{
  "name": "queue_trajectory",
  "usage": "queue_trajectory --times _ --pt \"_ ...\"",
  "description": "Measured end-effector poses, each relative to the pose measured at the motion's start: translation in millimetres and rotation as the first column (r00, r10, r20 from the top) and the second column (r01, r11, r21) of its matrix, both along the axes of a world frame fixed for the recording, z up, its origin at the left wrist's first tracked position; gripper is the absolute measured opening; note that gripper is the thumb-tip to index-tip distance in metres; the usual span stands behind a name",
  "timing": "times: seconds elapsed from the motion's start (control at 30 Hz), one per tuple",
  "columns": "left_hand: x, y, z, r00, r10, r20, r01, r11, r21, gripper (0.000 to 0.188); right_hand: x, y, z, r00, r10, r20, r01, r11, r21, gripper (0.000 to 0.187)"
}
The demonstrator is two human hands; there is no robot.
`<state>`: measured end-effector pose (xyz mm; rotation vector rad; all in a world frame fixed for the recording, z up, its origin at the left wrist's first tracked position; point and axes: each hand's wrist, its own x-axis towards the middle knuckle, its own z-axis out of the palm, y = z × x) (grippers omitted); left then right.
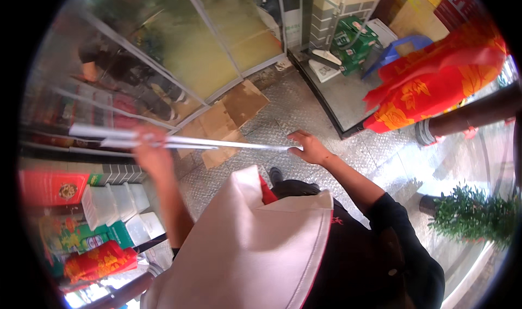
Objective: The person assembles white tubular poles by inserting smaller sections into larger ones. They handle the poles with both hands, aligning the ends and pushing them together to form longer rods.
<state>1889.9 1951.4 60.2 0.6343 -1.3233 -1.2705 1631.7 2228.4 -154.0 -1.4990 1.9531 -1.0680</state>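
Observation:
Long, thin white strips (228,142) stretch across the middle of the view, wider at their left end and narrowing to the right. My left hand (152,148) is closed around them near the left end and is smeared by motion. At the other end, the tip of the longest strip comes close to my right hand (310,147), whose thumb and fingers are apart. Whether the right thumb touches that tip, I cannot tell.
Flattened cardboard (217,125) lies on the patterned floor beside framed glass panels (217,26). A green crate (353,40) and red cloth (435,80) are at the far right, a potted plant (473,214) nearer. White plastic containers (117,200) stand at left. A pale brim (255,244) covers the lower middle.

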Motion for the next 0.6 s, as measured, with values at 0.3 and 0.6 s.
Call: queue_trajectory --times 0.3,0.6 --pt "123.9 -101.6 45.1 0.965 0.001 -0.263 0.033 0.992 0.125 0.022 -34.6 63.6 -86.2 0.859 -0.419 0.293 0.386 0.907 0.165 0.062" --pt "189.9 -136.1 5.2 0.960 0.157 -0.231 -0.103 0.968 0.229 0.025 -17.7 33.8 -39.9 -0.158 0.268 0.950 0.422 0.888 -0.180 0.035"
